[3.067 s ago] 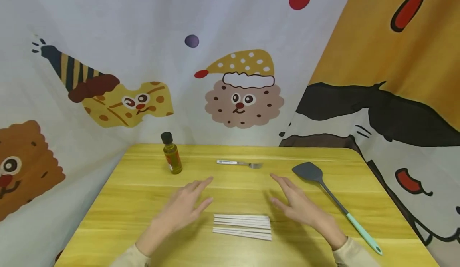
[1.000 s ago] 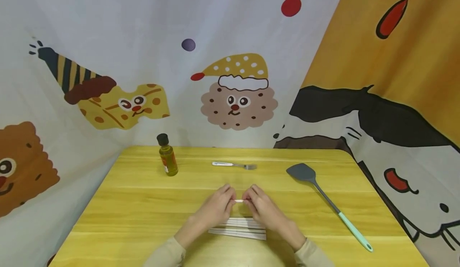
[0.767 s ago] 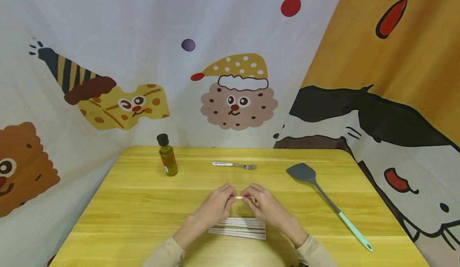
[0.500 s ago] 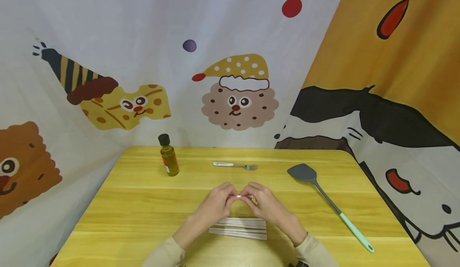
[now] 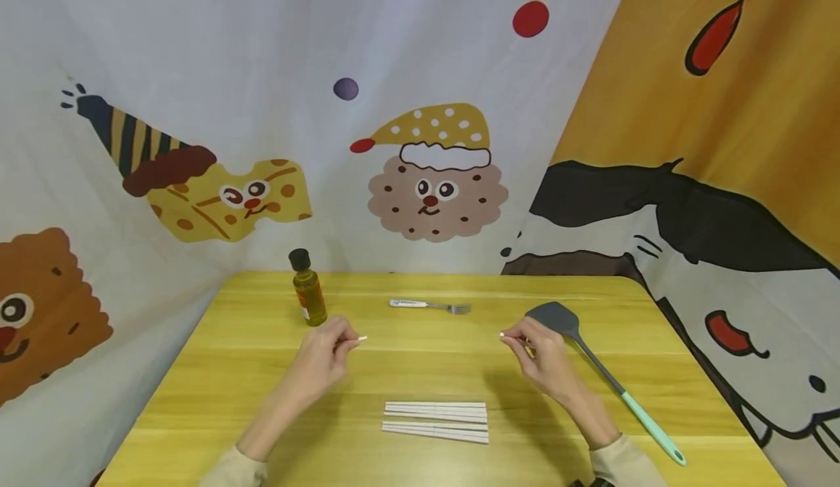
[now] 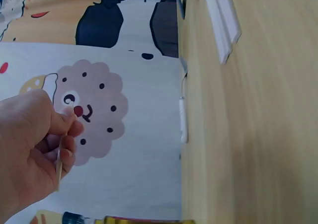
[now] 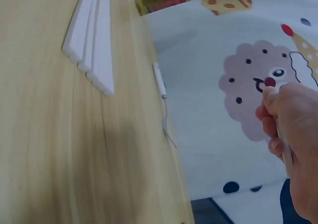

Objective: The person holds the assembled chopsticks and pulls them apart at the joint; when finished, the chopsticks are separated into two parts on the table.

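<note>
On the left, near the black-capped oil bottle (image 5: 311, 299), the left hand (image 5: 321, 359) pinches a thin white stick (image 5: 363, 338) between thumb and fingertip; a light, even pinch, clear of the bottle, seems best. Two groups of white sticks (image 5: 436, 412) lie on the wooden table (image 5: 426, 367), nearer the person than the fork (image 5: 426, 305). On the right, the right hand (image 5: 547, 359) pinches a matching stick (image 5: 502, 334); keeping both held pieces level and well apart looks sensible.

The left wrist view reveals its stick running back under the palm, where the head view gives just a tip; the right wrist view likewise exposes more length. The spatula's mint handle (image 5: 650, 423) shows only from the head.
</note>
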The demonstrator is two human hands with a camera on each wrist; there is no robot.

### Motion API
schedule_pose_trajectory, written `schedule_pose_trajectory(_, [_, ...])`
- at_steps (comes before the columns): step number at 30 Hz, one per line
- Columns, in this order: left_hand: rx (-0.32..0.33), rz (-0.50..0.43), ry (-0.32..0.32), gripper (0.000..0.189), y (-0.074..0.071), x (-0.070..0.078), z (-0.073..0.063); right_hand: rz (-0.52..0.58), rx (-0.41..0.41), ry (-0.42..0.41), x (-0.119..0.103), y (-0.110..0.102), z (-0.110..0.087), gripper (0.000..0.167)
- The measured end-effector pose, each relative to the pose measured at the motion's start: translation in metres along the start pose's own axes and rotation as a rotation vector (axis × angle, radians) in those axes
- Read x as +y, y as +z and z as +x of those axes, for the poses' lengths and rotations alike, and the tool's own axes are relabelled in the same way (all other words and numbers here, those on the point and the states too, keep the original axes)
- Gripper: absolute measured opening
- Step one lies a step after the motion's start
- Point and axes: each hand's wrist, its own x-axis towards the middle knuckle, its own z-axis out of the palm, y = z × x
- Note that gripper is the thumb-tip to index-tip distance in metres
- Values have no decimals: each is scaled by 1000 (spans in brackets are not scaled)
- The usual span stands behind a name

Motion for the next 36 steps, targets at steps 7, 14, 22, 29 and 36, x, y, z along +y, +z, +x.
schedule_pose_trajectory(7, [-66, 16, -8, 11, -4, -2, 10, -3, -158, -31, -3, 4, 10, 28])
schedule_pose_trajectory(14, [-65, 36, 38, 6, 4, -24, 24, -62, -141, -45, 9, 14, 23, 31])
schedule_pose_trajectory(22, [-135, 135, 12, 5, 12, -41, 49, -87, -234, 106, 31, 19, 36, 12])
schedule_pose_trajectory(29, [-247, 162, -8, 7, 27, -53, 73, -112, -324, 177, 50, 28, 42, 12])
schedule_pose_trajectory(36, [-338, 145, -19, 11, 47, -71, 86, -127, -405, 234, 65, 40, 41, 14])
